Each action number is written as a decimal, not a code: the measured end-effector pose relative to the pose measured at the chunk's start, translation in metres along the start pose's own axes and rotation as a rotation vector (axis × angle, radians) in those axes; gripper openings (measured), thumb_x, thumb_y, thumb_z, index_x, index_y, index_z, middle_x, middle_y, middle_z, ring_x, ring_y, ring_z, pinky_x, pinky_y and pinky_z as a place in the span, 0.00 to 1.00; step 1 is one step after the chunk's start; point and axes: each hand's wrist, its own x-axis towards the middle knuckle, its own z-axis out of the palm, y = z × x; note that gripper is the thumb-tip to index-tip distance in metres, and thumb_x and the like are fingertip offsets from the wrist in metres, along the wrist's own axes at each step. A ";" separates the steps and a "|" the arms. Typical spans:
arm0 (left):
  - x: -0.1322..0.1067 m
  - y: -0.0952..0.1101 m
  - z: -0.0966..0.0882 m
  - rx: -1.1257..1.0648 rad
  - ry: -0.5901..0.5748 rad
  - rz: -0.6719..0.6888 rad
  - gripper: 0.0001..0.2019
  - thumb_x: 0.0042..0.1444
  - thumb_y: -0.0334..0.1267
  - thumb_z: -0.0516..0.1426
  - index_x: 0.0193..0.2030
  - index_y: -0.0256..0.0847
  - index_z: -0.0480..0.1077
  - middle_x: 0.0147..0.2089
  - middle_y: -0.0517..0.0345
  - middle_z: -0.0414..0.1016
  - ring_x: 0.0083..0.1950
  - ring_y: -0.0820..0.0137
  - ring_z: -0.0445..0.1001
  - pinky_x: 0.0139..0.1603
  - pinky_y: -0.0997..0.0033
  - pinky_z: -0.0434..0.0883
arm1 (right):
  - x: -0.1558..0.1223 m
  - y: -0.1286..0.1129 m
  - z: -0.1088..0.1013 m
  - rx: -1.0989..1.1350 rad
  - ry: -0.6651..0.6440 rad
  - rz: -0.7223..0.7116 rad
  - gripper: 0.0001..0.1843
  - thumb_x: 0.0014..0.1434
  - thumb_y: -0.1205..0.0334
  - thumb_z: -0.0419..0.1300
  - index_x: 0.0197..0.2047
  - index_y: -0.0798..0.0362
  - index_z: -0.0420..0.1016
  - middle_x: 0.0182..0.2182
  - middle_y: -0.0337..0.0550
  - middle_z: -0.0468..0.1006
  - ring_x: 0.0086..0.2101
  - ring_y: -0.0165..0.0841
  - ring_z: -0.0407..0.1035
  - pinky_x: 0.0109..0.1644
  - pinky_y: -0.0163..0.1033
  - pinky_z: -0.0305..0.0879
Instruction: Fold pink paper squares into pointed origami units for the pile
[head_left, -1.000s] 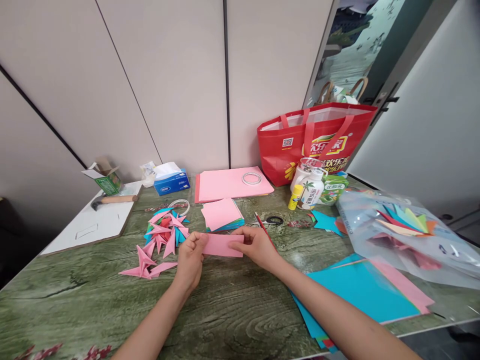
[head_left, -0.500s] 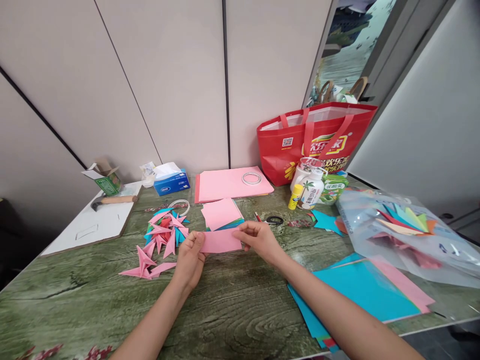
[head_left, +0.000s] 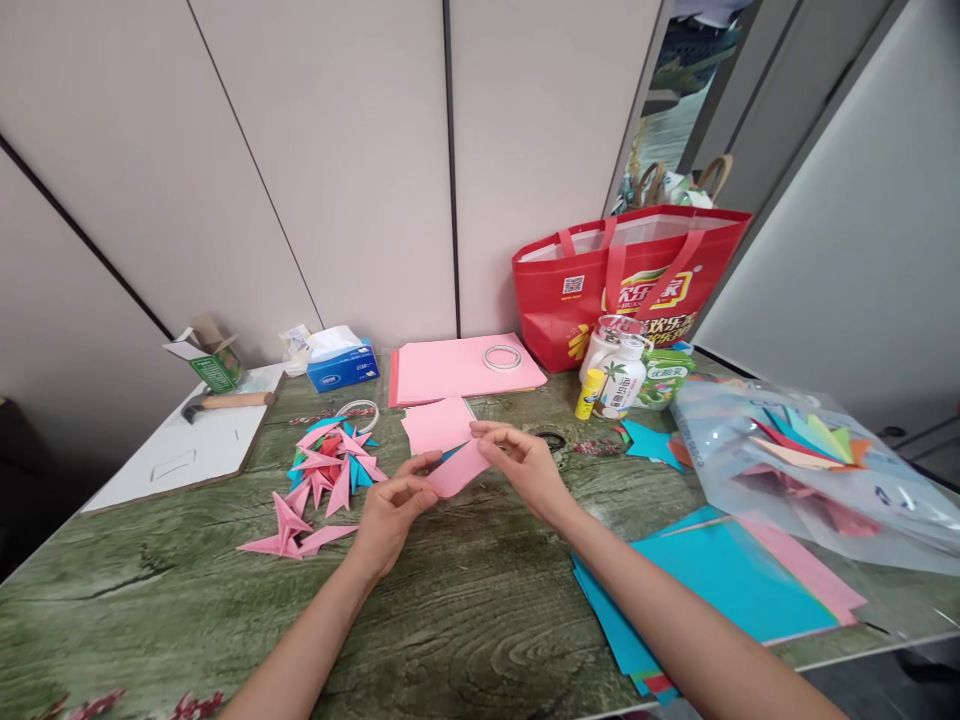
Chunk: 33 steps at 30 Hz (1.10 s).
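Between my two hands is a folded pink paper point(head_left: 459, 470), tilted with its right end higher. My left hand point(head_left: 394, 505) pinches its lower left end. At the upper right end, the fingers of my right hand point(head_left: 520, 467) are closed on it. Just behind lies a stack of square paper point(head_left: 436, 424), pink on top, partly covered by my hands. Left of my left hand is a pile of folded paper pieces point(head_left: 341, 460), pink, blue and red. A pink folded star shape point(head_left: 286, 528) sits in front of that pile.
At the back stand a tissue box point(head_left: 343, 366), a red bag point(head_left: 559, 310), a white bottle point(head_left: 622, 378) and a yellow glue stick point(head_left: 589, 394). A tape roll point(head_left: 502, 357) rests on large pink sheets point(head_left: 442, 375). Blue sheets point(head_left: 720, 580) and a plastic bag point(head_left: 720, 440) lie right; a hammer point(head_left: 232, 400) lies left.
The pink paper has turned from level to slanting, its right end rising. My left hand has shifted right along it, and my right hand has moved slightly up.
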 end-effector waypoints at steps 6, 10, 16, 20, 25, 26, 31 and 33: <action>-0.001 -0.001 0.001 0.295 0.062 0.205 0.04 0.45 0.34 0.59 0.23 0.42 0.75 0.47 0.51 0.72 0.50 0.61 0.66 0.52 0.62 0.60 | -0.003 0.006 0.005 0.232 -0.022 0.228 0.36 0.36 0.64 0.67 0.49 0.48 0.59 0.37 0.42 0.75 0.34 0.32 0.70 0.38 0.38 0.67; -0.003 0.004 0.007 0.354 0.035 0.236 0.04 0.44 0.33 0.60 0.22 0.42 0.76 0.48 0.51 0.71 0.51 0.61 0.65 0.51 0.64 0.61 | -0.006 0.011 0.008 0.243 -0.020 0.296 0.35 0.35 0.63 0.67 0.48 0.52 0.60 0.25 0.36 0.76 0.23 0.29 0.68 0.29 0.36 0.67; -0.002 0.003 0.005 0.434 -0.005 0.209 0.03 0.43 0.35 0.60 0.23 0.41 0.76 0.45 0.50 0.72 0.47 0.62 0.68 0.48 0.65 0.63 | -0.003 0.013 0.006 0.190 -0.025 0.251 0.19 0.35 0.61 0.67 0.33 0.57 0.70 0.24 0.38 0.76 0.23 0.28 0.68 0.28 0.34 0.66; -0.001 0.002 0.003 0.429 -0.035 0.145 0.05 0.42 0.37 0.61 0.24 0.38 0.75 0.37 0.51 0.73 0.41 0.65 0.70 0.39 0.70 0.66 | -0.003 0.015 0.005 0.141 -0.067 0.211 0.16 0.37 0.63 0.66 0.32 0.57 0.70 0.26 0.38 0.76 0.24 0.28 0.68 0.30 0.33 0.65; -0.001 -0.006 0.002 0.274 0.150 0.046 0.09 0.43 0.39 0.60 0.31 0.38 0.71 0.27 0.59 0.72 0.29 0.72 0.69 0.28 0.76 0.65 | -0.010 0.016 0.012 0.115 -0.147 0.195 0.13 0.41 0.64 0.64 0.33 0.56 0.69 0.27 0.38 0.76 0.26 0.28 0.68 0.30 0.33 0.64; -0.001 -0.007 0.002 0.240 0.158 0.012 0.12 0.43 0.39 0.60 0.35 0.38 0.70 0.25 0.61 0.71 0.26 0.73 0.68 0.26 0.77 0.64 | -0.012 0.016 0.014 0.106 -0.170 0.195 0.13 0.41 0.63 0.63 0.33 0.56 0.70 0.27 0.38 0.76 0.26 0.28 0.69 0.31 0.33 0.64; -0.001 -0.007 0.005 0.240 0.047 -0.133 0.13 0.44 0.42 0.59 0.35 0.35 0.73 0.22 0.60 0.72 0.21 0.76 0.65 0.21 0.79 0.59 | -0.016 0.016 0.018 0.005 -0.237 0.172 0.13 0.42 0.63 0.63 0.34 0.56 0.70 0.30 0.39 0.75 0.29 0.30 0.69 0.33 0.34 0.64; -0.001 -0.007 0.006 0.277 0.056 -0.122 0.11 0.43 0.42 0.59 0.26 0.34 0.74 0.21 0.59 0.72 0.21 0.76 0.64 0.20 0.79 0.58 | -0.016 0.016 0.017 -0.053 -0.234 0.164 0.12 0.42 0.63 0.63 0.33 0.57 0.71 0.29 0.39 0.75 0.29 0.29 0.68 0.32 0.33 0.64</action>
